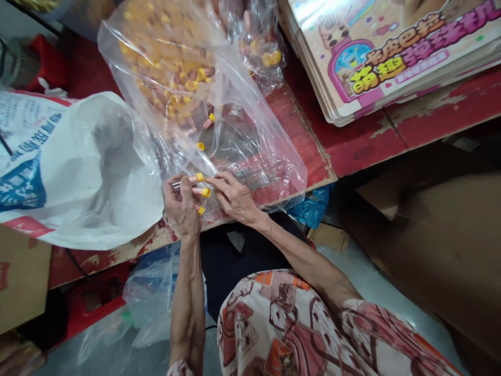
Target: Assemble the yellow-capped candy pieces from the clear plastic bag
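Yellow-capped tubes [201, 192] are gripped in the left hand [182, 206] above a clear bag [250, 141] on the desk [301, 141], the right hand [233, 197] is held open beside them, and a slack grip could drop them.

One head-worn camera looks forward and steeply down from above the wearer's chest, with the patterned top [282, 329] entering at the lower edge. Range is close: the left hand [182, 206] and right hand [234, 197] sit near frame centre, with the red-painted tabletop [352, 151] beyond.
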Available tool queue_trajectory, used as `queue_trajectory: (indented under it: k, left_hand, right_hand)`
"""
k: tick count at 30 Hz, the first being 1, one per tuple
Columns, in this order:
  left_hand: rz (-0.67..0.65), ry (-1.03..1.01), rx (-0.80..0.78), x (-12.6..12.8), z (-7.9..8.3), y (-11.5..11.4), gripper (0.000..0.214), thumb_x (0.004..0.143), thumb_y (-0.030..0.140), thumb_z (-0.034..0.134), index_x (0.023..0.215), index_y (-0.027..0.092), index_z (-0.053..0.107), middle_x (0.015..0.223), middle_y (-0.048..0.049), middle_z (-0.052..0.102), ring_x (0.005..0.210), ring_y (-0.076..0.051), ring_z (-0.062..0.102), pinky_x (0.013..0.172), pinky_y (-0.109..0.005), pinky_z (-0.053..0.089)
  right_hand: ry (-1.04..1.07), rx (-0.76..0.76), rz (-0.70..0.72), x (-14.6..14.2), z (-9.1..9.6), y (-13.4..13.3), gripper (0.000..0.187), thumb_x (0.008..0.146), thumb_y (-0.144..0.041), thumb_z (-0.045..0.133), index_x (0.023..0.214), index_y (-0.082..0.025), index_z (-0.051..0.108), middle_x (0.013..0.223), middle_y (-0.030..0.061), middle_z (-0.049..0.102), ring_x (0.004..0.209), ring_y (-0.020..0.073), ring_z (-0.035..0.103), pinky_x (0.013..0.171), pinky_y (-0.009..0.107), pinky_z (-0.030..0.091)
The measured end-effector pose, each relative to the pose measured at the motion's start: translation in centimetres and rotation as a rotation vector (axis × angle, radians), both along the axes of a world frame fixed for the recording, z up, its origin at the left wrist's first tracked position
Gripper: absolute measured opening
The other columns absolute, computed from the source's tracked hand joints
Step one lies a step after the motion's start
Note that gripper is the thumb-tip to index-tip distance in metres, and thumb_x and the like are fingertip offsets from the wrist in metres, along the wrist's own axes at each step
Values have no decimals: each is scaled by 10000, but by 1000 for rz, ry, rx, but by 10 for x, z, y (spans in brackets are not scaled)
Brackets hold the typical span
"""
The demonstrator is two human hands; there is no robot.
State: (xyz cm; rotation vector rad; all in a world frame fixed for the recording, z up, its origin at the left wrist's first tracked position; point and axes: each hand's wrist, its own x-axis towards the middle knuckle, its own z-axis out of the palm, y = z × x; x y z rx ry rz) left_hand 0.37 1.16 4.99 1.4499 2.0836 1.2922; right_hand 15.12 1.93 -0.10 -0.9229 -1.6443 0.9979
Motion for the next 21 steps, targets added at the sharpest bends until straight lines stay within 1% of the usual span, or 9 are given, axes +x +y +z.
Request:
queue_trajectory:
  k: [2,3,6,9,12,14,16,18,21]
  left_hand:
    - [31,168,89,-1,-5,2,452,1076,640,569,1189,204,607,1073,-58,682,914,-173,685,837,-299,586]
    - [18,247,109,-1,-8,3,440,1073,629,584,1164,200,624,1089,-72,683,968,-192,686,896,-324,586]
    - [-78,408,68,-4,-16,4,418,1067,611,609,1093,197,662,1077,-92,690,1008,-224,675,962,-367,575]
    - [-56,377,59,-5,-20,1,421,1075,614,602,1120,199,658,1067,-84,692,938,-213,670,883,-347,581]
    - [30,349,118,0,-20,-4,449,1094,625,561,1192,194,641,1090,-92,685,931,-208,678,817,-327,578]
    - [40,401,135,4,-20,-7,454,1104,622,536,1200,192,645,1103,-106,685,983,-219,685,858,-338,583]
    - [-17,463,106,6,-18,-7,437,1104,612,542,1153,196,664,1083,-106,694,1014,-227,685,923,-353,581]
    - [-77,481,62,4,-15,-7,410,1104,592,554,1134,201,673,1072,-97,704,1002,-221,687,947,-352,576]
    - [-25,478,107,-1,-10,-9,396,1120,558,538,1207,193,663,1135,-107,711,1016,-217,689,953,-354,570]
  right_hand:
    - [31,-2,-49,1,2,0,419,1074,-140,435,1425,-202,657,1414,132,619,1291,243,632,1142,409,574]
    - [52,-2,-76,1,3,-1,414,1067,-128,420,1397,-193,661,1386,135,629,1296,245,625,1159,419,561]
    - [76,3,-99,2,2,0,349,1054,-109,405,1228,-179,699,1264,126,656,1217,237,644,1123,397,565]
    - [12,-6,-53,3,1,-1,309,1059,-102,421,1135,-181,710,1238,115,653,1171,223,658,1066,354,570]
    - [-82,0,-10,2,1,-1,321,1077,-91,434,1190,-188,719,1294,110,646,1183,213,661,1048,328,560]
    - [-159,23,15,1,0,-2,302,1098,-109,459,1215,-190,724,1305,108,651,1139,214,669,1016,323,562]
    - [-232,42,21,0,0,-3,265,1117,-135,480,1180,-186,732,1287,109,664,1077,217,671,996,330,564]
    - [-244,56,-4,0,-1,-3,255,1120,-140,481,1144,-184,730,1290,115,663,1075,218,669,1008,338,563]
    - [-108,64,-112,1,-2,-3,304,1099,-108,429,1187,-185,709,1300,124,644,1193,222,651,1071,346,554]
